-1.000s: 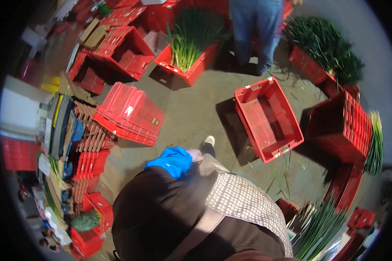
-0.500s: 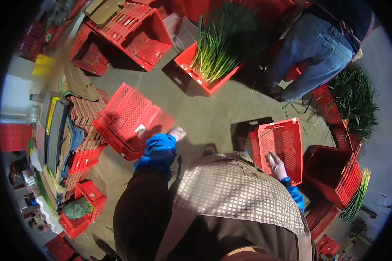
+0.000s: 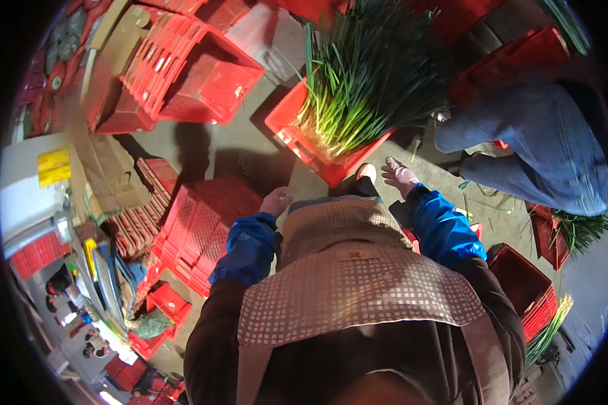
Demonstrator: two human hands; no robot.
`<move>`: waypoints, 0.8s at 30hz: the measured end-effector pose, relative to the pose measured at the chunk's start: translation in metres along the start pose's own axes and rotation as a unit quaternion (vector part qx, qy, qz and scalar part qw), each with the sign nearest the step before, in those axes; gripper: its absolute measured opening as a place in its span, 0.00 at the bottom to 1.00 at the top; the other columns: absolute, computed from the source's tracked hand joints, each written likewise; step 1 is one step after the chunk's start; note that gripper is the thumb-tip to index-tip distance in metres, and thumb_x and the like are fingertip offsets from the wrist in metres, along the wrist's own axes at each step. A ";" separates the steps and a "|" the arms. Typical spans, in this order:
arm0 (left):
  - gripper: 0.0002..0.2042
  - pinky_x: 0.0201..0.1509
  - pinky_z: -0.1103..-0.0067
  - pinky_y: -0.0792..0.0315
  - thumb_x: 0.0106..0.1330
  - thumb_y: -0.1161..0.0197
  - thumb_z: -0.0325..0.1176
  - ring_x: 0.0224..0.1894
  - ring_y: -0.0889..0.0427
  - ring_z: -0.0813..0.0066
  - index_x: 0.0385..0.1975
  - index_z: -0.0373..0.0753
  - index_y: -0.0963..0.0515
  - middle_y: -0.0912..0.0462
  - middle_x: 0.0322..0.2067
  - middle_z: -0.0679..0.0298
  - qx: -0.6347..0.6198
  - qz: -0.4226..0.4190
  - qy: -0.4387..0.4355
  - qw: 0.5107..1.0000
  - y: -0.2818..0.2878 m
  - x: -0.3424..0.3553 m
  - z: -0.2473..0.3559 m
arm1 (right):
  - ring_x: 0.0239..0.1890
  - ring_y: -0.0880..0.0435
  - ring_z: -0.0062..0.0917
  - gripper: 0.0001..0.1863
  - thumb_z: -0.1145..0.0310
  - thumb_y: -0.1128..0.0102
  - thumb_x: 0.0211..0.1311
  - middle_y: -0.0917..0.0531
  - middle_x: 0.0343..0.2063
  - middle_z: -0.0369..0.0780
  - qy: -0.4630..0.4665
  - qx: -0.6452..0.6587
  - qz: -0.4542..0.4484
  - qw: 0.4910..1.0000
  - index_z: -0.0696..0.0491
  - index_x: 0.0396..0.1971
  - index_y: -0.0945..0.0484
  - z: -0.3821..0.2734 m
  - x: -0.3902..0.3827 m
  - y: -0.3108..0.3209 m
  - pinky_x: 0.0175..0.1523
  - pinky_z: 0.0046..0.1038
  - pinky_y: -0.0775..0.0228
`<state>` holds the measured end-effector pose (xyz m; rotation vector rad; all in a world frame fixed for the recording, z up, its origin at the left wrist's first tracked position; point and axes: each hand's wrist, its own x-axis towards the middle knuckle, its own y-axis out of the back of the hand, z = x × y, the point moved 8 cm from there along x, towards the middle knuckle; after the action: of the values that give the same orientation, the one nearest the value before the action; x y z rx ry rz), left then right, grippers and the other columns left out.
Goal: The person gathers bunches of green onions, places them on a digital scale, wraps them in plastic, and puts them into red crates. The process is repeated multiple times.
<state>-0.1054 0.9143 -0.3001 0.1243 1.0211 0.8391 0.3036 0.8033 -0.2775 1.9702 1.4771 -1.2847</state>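
Note:
My right hand (image 3: 400, 174), in a pale glove, is held out with its fingers apart and nothing in it. Just beyond it stands a red plastic crate (image 3: 292, 143) heaped with long green onions (image 3: 348, 111), their pale root ends toward me. In front of my apron, my left hand (image 3: 275, 201), also gloved, has its fingers loosely bent; I see nothing in it. Left of that hand sits a stack of red crates (image 3: 192, 233). Blue sleeve covers (image 3: 446, 226) wrap both forearms.
A person in blue jeans (image 3: 544, 152) bends over at the right, near more green onions (image 3: 583, 231). Red crates (image 3: 213, 74) stand at the upper left. Flattened cardboard (image 3: 111, 179) lies at the left. Another red crate (image 3: 520, 287) stands at the lower right.
I have moved forward, nearer the crate of green onions. My right hand has left the red crate at the right and reaches ahead. That crate is now mostly hidden by my arm.

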 end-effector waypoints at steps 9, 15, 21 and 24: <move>0.41 0.57 0.71 0.29 0.56 0.29 0.42 0.54 0.24 0.64 0.66 0.32 0.44 0.24 0.53 0.50 0.051 -0.089 0.014 0.995 -0.034 0.299 0.067 | 0.47 0.24 0.31 0.32 0.53 0.39 0.61 0.23 0.47 0.42 -0.008 0.060 0.058 0.996 0.54 0.59 0.37 0.033 0.221 -0.006 0.51 0.33 0.33; 0.59 0.70 0.70 0.43 0.41 0.22 0.47 0.68 0.41 0.54 0.69 0.33 0.56 0.43 0.67 0.46 0.184 -0.078 -0.002 0.980 -0.079 0.457 0.030 | 0.38 0.23 0.27 0.24 0.57 0.34 0.57 0.20 0.35 0.39 -0.119 0.163 0.246 0.948 0.56 0.49 0.27 0.127 0.330 -0.015 0.46 0.30 0.33; 0.55 0.69 0.69 0.42 0.43 0.21 0.37 0.68 0.44 0.59 0.68 0.33 0.54 0.43 0.66 0.51 0.032 -0.151 -0.094 0.984 -0.108 0.490 0.022 | 0.37 0.22 0.28 0.14 0.65 0.34 0.57 0.17 0.35 0.40 -0.003 0.321 0.249 0.914 0.59 0.37 0.21 0.150 0.364 -0.026 0.50 0.33 0.31; 0.55 0.68 0.70 0.41 0.44 0.21 0.37 0.67 0.41 0.61 0.69 0.34 0.54 0.40 0.65 0.52 0.003 -0.215 -0.104 0.971 -0.118 0.481 0.039 | 0.44 0.23 0.27 0.18 0.64 0.33 0.57 0.19 0.42 0.39 -0.034 0.226 0.254 0.940 0.59 0.44 0.22 0.156 0.358 -0.025 0.53 0.31 0.32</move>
<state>0.1103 1.1653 -0.6708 -0.0076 0.8120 0.4170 0.2264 0.9016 -0.6478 2.3438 0.5921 -1.5082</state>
